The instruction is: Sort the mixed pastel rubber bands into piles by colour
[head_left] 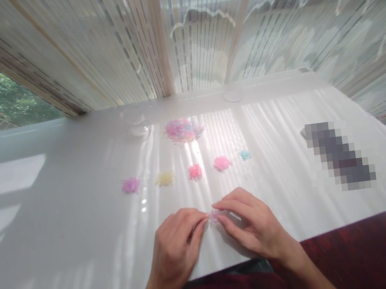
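Note:
Near the table's front edge, a small tangle of pale purple bands (213, 217) lies between my hands. My left hand (181, 237) has thumb and fingertips pinched together at the tangle's left side; what they hold is too small to make out. My right hand (251, 221) is at its right side, thumb touching the bands and fingers apart from it. Farther away, small piles sit in a row: purple (131, 185), yellow (164, 179), red-pink (195, 172), pink (222, 163) and blue (245, 155). Behind them is a larger mixed pile (183, 130).
A clear container (140, 128) stands at the back left of the white table (80, 200). A clear round lid (232, 95) lies near the back edge. A blurred-out dark object (340, 154) is on the right. Striped curtains (194, 36) hang behind the table.

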`<state>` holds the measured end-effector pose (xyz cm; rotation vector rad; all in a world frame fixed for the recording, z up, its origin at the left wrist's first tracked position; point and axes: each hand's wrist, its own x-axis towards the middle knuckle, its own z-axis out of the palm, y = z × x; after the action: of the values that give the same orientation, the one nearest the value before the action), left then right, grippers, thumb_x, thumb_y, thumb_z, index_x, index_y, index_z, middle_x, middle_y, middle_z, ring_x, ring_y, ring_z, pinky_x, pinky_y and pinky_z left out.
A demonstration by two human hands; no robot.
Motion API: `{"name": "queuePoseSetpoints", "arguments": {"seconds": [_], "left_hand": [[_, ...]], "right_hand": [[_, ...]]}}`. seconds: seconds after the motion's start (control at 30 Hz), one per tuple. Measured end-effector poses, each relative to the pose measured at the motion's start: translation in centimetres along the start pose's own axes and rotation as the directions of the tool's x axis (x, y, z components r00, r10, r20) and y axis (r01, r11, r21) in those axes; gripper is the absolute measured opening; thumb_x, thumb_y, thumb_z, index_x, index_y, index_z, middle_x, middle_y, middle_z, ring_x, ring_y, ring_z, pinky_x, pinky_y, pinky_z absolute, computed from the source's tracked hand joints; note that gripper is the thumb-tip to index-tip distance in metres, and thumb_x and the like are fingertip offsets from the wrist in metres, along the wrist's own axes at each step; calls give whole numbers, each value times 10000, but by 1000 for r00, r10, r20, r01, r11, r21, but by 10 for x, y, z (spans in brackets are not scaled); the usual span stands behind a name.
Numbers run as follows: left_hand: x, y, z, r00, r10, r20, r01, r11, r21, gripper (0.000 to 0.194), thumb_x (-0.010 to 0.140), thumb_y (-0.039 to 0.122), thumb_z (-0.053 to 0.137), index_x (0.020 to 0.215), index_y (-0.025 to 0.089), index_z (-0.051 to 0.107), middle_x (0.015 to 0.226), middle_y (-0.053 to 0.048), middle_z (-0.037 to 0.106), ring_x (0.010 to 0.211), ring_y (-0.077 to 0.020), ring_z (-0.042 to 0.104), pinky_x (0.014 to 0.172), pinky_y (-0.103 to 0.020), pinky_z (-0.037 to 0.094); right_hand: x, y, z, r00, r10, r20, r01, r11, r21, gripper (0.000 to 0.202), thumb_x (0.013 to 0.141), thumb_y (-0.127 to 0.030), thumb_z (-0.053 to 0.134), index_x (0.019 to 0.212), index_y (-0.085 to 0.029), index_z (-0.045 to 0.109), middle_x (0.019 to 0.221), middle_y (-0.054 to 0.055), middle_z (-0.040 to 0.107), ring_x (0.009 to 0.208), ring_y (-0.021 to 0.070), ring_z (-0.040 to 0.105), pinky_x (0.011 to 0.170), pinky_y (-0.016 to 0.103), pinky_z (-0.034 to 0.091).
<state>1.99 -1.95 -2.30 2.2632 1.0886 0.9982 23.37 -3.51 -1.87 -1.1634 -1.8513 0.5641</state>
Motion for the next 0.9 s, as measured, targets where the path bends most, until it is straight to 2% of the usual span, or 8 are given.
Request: {"name": "queuePoseSetpoints", "arguments": {"seconds": [0.17,0.33,0.5,0.73,0.83,0.9], "left_hand": [[1,0,0,999,35,19,-35,999,-1,162,1016,77,608,1087,203,680,943,-29,753,837,-154,707,764,-279,522],[2,0,-1,999,27,16,-27,1000,-7,155,1017,83,610,1066,203,695,922,-24,758,807,-150,705,745,-275,528],[0,3,-4,991,-50,-122,54,998,26,105,1011,122,645,1010,204,712,875,-8,753,723,-126,680,694,-246,535],[-1,-2,-33,958,-123,-260,147,986,73,132,965,92,707,1003,216,735,879,5,726,708,-103,642,685,-215,542],[3,-8,-43,964,-125,-234,147,986,79,139,968,91,703,1011,219,736,899,2,734,730,-103,651,691,-215,539],[5,-10,-43,975,-117,-187,135,987,84,135,977,95,692,1017,217,732,902,-1,741,733,-104,659,699,-218,538]], "right_hand": [[-1,0,0,1000,-19,6,19,1000,6,179,999,-181,671,1175,-170,699,962,63,726,866,187,668,767,323,580],[-1,0,0,999,-41,22,41,999,-1,100,993,-133,664,1054,-181,727,894,44,726,820,175,659,729,303,563],[-2,0,1,997,-51,-54,51,999,13,118,964,-102,688,1039,-190,715,882,35,726,793,160,662,710,283,565],[-1,-1,-1,997,-46,-58,47,999,8,198,955,-40,644,1053,-205,694,865,29,716,760,157,648,667,284,553],[1,-1,-1,996,-61,-61,60,998,-12,200,959,-45,649,1083,-197,686,874,35,712,765,157,652,666,280,559],[2,0,0,996,-71,-60,70,997,-17,213,959,-57,668,1126,-188,683,893,44,714,784,160,662,683,280,571]]}}
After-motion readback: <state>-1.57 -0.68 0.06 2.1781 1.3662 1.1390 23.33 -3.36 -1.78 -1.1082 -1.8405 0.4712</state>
